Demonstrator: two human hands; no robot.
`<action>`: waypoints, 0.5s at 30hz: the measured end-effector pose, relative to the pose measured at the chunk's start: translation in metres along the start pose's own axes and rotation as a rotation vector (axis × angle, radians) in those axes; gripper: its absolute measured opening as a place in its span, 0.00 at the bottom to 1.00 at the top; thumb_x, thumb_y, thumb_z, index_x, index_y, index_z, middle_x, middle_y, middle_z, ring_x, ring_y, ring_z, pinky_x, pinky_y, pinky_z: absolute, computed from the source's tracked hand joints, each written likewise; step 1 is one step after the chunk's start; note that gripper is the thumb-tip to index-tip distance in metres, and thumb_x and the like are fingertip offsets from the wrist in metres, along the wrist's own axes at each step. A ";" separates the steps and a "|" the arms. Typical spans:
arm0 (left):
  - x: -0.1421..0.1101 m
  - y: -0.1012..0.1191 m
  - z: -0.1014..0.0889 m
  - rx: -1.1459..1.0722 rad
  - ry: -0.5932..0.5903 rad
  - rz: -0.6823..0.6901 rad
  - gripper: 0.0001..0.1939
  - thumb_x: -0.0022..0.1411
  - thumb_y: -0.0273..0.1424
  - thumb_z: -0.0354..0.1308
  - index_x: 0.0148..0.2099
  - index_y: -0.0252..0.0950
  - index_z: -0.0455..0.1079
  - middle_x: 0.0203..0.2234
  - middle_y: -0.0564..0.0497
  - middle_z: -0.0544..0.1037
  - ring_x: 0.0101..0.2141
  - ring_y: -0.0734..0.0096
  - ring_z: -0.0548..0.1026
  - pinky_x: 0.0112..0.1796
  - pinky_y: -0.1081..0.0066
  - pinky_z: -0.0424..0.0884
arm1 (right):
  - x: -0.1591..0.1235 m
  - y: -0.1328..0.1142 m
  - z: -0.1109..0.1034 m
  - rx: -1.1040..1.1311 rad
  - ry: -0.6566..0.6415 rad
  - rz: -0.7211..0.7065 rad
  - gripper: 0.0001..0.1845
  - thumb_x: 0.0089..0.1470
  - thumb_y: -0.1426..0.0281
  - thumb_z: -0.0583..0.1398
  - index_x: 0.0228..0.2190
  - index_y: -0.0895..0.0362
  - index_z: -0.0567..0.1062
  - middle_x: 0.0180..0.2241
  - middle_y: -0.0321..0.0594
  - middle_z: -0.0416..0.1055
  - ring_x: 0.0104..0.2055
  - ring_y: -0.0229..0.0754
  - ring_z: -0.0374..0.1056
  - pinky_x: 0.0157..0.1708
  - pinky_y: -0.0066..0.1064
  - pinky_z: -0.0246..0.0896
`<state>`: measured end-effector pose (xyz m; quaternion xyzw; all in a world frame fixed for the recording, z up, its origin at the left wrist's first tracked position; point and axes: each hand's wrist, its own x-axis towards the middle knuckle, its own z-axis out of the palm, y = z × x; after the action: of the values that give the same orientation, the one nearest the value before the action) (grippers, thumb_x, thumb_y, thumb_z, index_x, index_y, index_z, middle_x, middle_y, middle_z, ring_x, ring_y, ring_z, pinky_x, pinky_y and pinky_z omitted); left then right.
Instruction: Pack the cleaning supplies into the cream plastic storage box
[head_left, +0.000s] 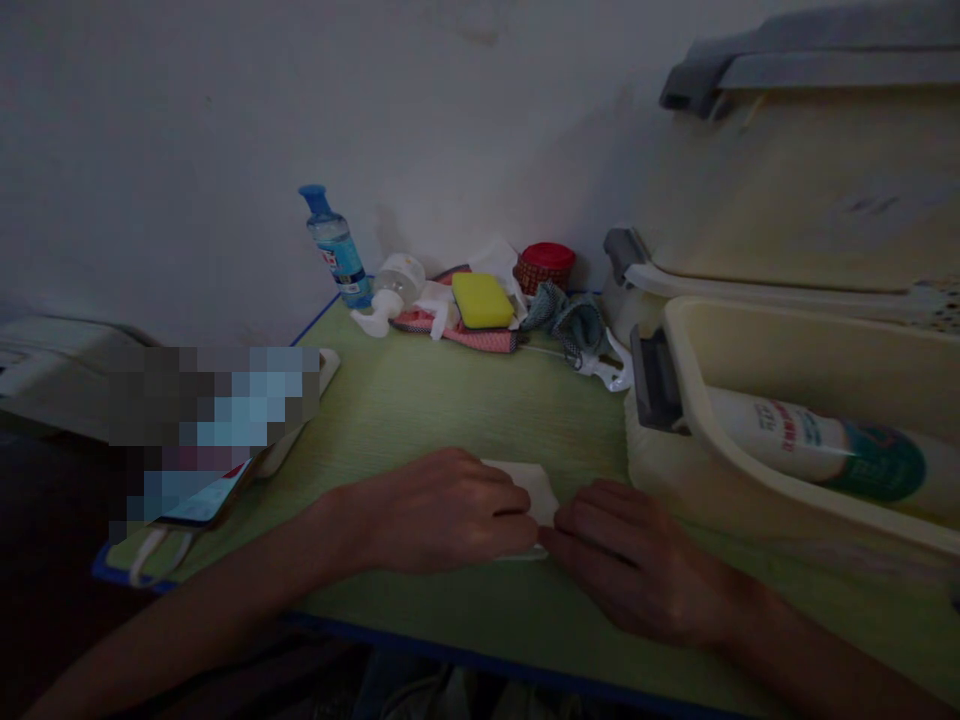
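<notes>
A small white sheet (534,485), perhaps paper or tissue, lies on the green tabletop (360,410). My left hand (457,510) rests over its left side, fingers curled and pressed together on it. My right hand (637,560) meets it from the right, with thumb and fingertips pinched at its near right edge. The fingertips of both hands almost touch there. Part of the sheet is hidden under my left hand, so its full shape cannot be made out.
To the right, a cream bin (750,330) holds a white and green bottle (840,445). At the left stands a phone (199,500). Along the wall are a blue bottle (339,250), a clear pump bottle (401,280), a yellow sponge (482,300), cloths and a red-lidded container (546,265).
</notes>
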<state>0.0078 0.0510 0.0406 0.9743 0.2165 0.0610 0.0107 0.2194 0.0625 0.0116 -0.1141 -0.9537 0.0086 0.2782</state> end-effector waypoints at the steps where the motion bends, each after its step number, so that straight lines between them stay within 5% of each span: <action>1: 0.000 0.000 0.000 0.005 -0.003 0.005 0.09 0.63 0.23 0.48 0.31 0.37 0.65 0.24 0.54 0.71 0.23 0.73 0.66 0.22 0.68 0.55 | 0.000 0.000 0.000 -0.001 -0.012 0.000 0.15 0.60 0.78 0.48 0.26 0.59 0.70 0.20 0.35 0.62 0.23 0.35 0.56 0.22 0.29 0.48; 15: 0.004 0.002 0.009 -0.017 -0.114 0.011 0.05 0.62 0.23 0.49 0.35 0.36 0.64 0.25 0.54 0.73 0.24 0.71 0.70 0.21 0.67 0.53 | 0.002 0.002 0.002 0.035 -0.125 0.012 0.22 0.63 0.75 0.43 0.21 0.59 0.67 0.21 0.36 0.64 0.25 0.36 0.54 0.24 0.30 0.46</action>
<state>0.0130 0.0508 0.0318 0.9773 0.2094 0.0075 0.0311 0.2170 0.0649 0.0113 -0.1140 -0.9682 0.0338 0.2200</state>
